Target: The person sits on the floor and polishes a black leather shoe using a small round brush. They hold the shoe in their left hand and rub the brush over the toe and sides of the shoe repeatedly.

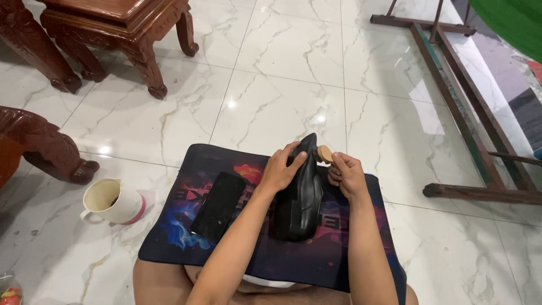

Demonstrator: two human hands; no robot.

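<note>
Two black shoes are here, and the one being worked on is the black shoe [301,189] standing on its heel end between the hands, toe tipped up and away from the person. The left hand [280,169] is clasped over its upper, fingers curled around the front edge, steadying it. The right hand [346,174] is closed on a small brush with a round wooden handle [324,153], held against the right side of the toe, just beyond the fingertips.

By the look of it, this is the brushing or polishing step, with the brush at the toe end. A further stroke would call for a firm left grip so the shoe does not twist, and for the brush to stay flat on the leather.

To the left of the left forearm, close by, the second black shoe [218,206] lies flat, apart from both hands. Both shoes rest on a dark printed mat [180,226] spread under the arms on the pale marble floor [282,85]. Well left of the left hand, off the mat's edge, a white mug with a pink base [112,201] lies tipped on the floor. Far ahead and to the left stand carved wooden furniture legs [141,56]; well to the right of the right hand runs a dark wooden frame [480,130].
</note>
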